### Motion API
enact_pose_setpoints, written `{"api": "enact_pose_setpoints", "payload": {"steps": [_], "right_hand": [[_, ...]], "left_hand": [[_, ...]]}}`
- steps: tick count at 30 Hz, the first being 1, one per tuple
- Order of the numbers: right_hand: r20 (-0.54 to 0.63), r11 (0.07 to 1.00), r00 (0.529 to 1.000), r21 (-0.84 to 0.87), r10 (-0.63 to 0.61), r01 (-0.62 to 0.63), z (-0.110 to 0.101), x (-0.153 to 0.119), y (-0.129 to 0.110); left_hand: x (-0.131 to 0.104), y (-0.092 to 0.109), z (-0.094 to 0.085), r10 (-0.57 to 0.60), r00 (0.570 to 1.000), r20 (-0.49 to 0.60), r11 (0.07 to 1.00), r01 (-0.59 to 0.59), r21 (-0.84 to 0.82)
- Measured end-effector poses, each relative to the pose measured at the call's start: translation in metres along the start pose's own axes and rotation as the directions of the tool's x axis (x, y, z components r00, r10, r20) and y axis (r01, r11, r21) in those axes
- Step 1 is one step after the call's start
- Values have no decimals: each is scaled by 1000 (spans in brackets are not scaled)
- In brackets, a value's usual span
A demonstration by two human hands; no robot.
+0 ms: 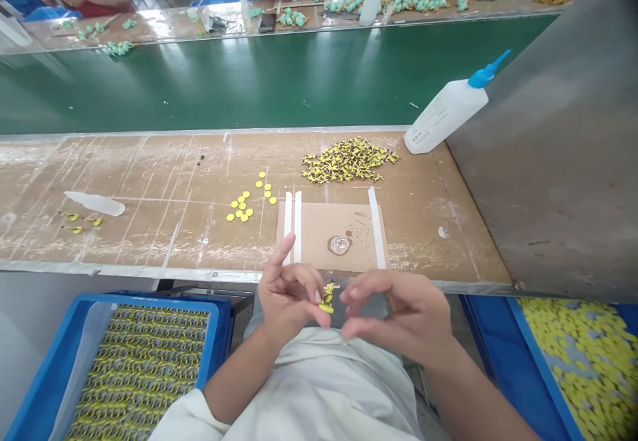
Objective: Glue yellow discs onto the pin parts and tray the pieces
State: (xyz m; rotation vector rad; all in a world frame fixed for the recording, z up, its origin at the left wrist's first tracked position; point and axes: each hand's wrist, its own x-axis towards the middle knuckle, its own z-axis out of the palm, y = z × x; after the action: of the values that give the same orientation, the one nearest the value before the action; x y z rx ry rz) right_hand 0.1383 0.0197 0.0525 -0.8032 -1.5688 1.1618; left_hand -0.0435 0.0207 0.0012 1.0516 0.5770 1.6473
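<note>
Evidently, one small yellow-and-dark figurine (328, 297) on a yellow base is pinched between the thumb and a finger of the left hand (294, 295), just above the person's lap. The right hand (399, 311) is beside it, thumb and fingertips parted and gripping nothing. Beyond the hands, one cardboard sheet (321, 228) bears three white tape strips (298, 228) and a single round glossy patch (339, 245). Roughly fourteen yellow discs (244, 217) (five of them in the right-hand group) lie left of the sheet. Behind it sits one heap of small yellow-and-dark pieces (349, 161), too many to count, near one blue-tipped bottle (445, 117). Two blue trays flank the person: the left tray (214, 341) holds rows of figures, the right tray (541, 361) yellow discs.
</note>
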Motion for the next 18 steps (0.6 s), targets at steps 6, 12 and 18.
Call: {"api": "enact_pose_setpoints", "payload": {"steps": [6, 12, 18], "right_hand": [[199, 755, 885, 464, 422, -464, 10, 4, 14], [183, 656, 846, 558, 500, -509, 25, 12, 16], [-58, 730, 819, 492, 571, -474, 45, 8, 17]], "left_hand": [[1, 0, -8, -5, 996, 94, 999, 1, 49], [0, 5, -9, 61, 997, 38, 984, -67, 166], [-19, 10, -12, 174, 972, -155, 933, -113, 342]]}}
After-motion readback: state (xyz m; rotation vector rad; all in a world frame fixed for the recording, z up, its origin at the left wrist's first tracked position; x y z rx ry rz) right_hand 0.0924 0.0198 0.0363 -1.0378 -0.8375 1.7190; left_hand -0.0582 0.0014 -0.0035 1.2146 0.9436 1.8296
